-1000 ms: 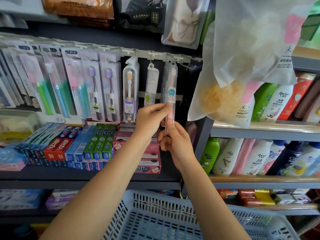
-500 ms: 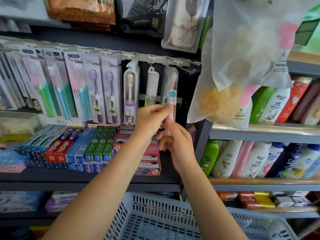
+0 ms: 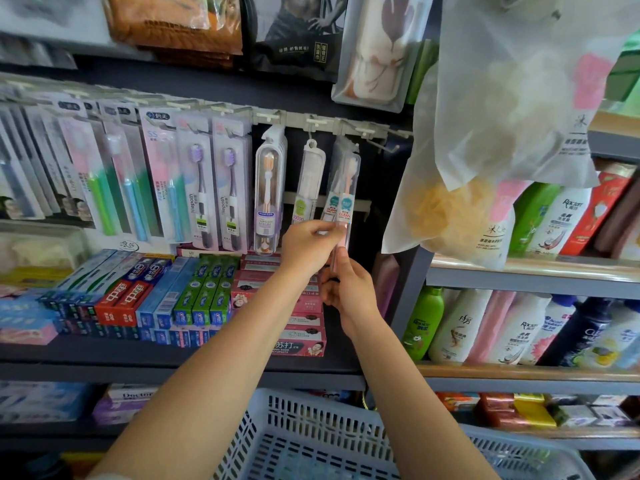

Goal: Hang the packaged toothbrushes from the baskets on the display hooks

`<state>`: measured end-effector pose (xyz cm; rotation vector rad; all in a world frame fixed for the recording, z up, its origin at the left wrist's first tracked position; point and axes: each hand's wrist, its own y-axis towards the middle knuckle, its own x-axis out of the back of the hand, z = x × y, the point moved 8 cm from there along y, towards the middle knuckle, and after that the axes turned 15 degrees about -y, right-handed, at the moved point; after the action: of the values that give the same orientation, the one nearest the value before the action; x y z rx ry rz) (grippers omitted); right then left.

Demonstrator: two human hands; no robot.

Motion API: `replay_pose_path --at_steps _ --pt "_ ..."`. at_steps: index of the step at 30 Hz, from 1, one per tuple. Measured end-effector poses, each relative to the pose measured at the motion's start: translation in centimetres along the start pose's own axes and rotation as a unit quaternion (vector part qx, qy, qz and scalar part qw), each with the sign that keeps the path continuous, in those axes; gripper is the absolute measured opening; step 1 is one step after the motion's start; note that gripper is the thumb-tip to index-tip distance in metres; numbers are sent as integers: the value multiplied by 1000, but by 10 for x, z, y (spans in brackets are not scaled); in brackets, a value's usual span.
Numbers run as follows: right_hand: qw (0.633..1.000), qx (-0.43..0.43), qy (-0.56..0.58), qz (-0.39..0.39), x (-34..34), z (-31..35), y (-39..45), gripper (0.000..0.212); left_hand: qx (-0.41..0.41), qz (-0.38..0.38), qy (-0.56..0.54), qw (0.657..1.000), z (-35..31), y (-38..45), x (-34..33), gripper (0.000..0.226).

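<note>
Both hands, left hand (image 3: 313, 242) and right hand (image 3: 349, 285), pinch clear pink-handled toothbrush pack (image 3: 343, 202) at white display hook (image 3: 349, 131); hanging step, next probably release, reach blue plastic basket (image 3: 311, 434).

A dark grey metal shelving unit (image 3: 207, 355) stacked with toothpaste boxes fills the left of the shop, and just right of it stand wood-edged grey shelves (image 3: 519, 374) of shampoo bottles in even daylight.
</note>
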<state>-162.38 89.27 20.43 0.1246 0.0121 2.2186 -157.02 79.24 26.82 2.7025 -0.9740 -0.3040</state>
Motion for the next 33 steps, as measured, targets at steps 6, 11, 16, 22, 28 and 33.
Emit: replay_pose_path --at_steps 6,11,16,22,28,33 --pt "998 -50 29 30 -7 -8 17 47 22 6 2 1000 16 14 -3 20" --pt "995 -67 62 37 -7 -16 23 47 32 20 -24 999 29 17 -2 19" --pt "993 -93 67 33 -6 -27 31 39 41 26 -8 999 45 19 -1 14" --pt "993 -86 71 40 -9 -28 41 40 37 -11 -33 999 49 22 -1 7" --pt "992 -104 58 47 -9 -35 37 38 68 -11 -6 998 62 20 3 22" --pt "995 -86 12 45 6 -33 11 26 106 5 34 994 78 -4 21 32"
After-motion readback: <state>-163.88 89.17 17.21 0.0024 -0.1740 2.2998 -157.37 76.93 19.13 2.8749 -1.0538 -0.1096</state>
